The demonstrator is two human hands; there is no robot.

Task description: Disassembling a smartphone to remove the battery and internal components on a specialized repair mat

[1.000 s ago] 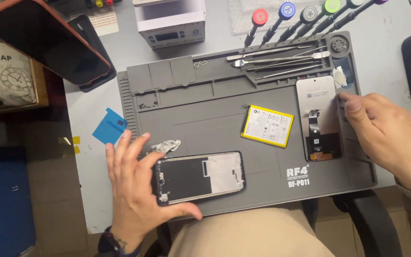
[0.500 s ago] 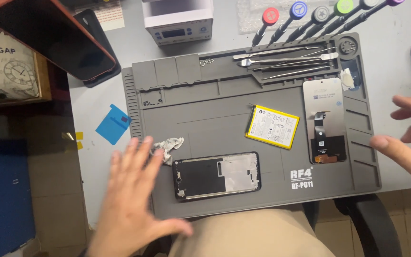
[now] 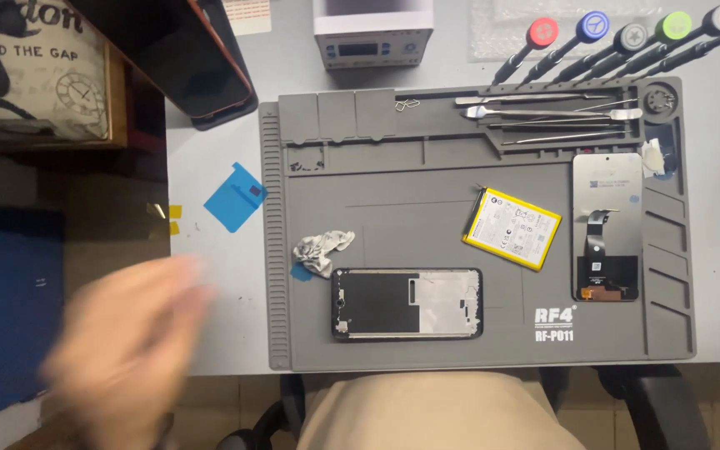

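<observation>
- My left hand (image 3: pixel 122 346) is a blur off the left edge of the grey repair mat (image 3: pixel 393 217), over the table edge; its fingers look spread and loose, gripping nothing, though the blur keeps me from being sure
- My right hand is out of view, so I cannot say how its fingers stand
- The phone frame (image 3: pixel 407 303) lies flat on the mat's near side, nearest that hand but apart from it, with a crumpled wipe (image 3: pixel 320 250) just beside its upper-left corner
- The yellow battery (image 3: pixel 512 227) lies tilted mid-mat, the display panel (image 3: pixel 607 225) upright to its right, and metal tools (image 3: pixel 547 117) in the top tray
- I judge this a pause between handling steps on the opened phone
- Any next grasp calls for bringing a hand back over the mat and steadying it
</observation>
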